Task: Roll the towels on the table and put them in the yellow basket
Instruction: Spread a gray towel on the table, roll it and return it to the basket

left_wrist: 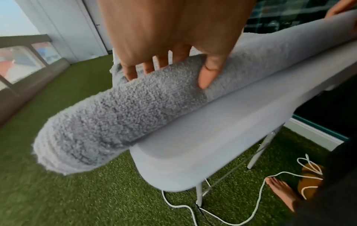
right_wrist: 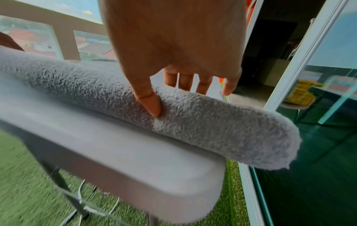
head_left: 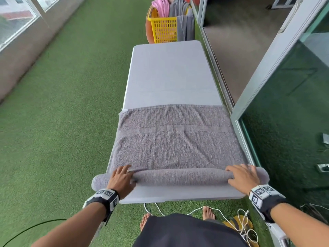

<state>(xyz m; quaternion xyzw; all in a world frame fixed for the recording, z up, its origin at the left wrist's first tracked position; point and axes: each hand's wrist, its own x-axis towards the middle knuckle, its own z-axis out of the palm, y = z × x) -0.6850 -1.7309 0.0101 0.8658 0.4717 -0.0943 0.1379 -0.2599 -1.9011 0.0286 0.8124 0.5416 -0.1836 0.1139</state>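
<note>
While the grey towel [head_left: 175,139] lay spread across the near half of the white table [head_left: 169,72], its near edge was wound into a roll [head_left: 179,177] lying crosswise just inside the table's near rim, both ends overhanging the sides. Left hand [head_left: 122,179] and right hand [head_left: 243,176] rested on top of the roll near its ends, fingers draped over the far side and thumbs [left_wrist: 209,71] pressed into the near face, so each hand curled loosely round the roll. Yellow basket [head_left: 163,27] stood beyond the far end of the table, well apart from the roll, with a pink cloth [head_left: 161,6] and a grey cloth [head_left: 185,24] hanging from it. Judged step: rolling forward, roughly a third done. To do it well, both hands would advance evenly with steady downward pressure, keeping the roll square to the table's long sides and the creased flat part taut, lest the roll cone or loosen
</note>
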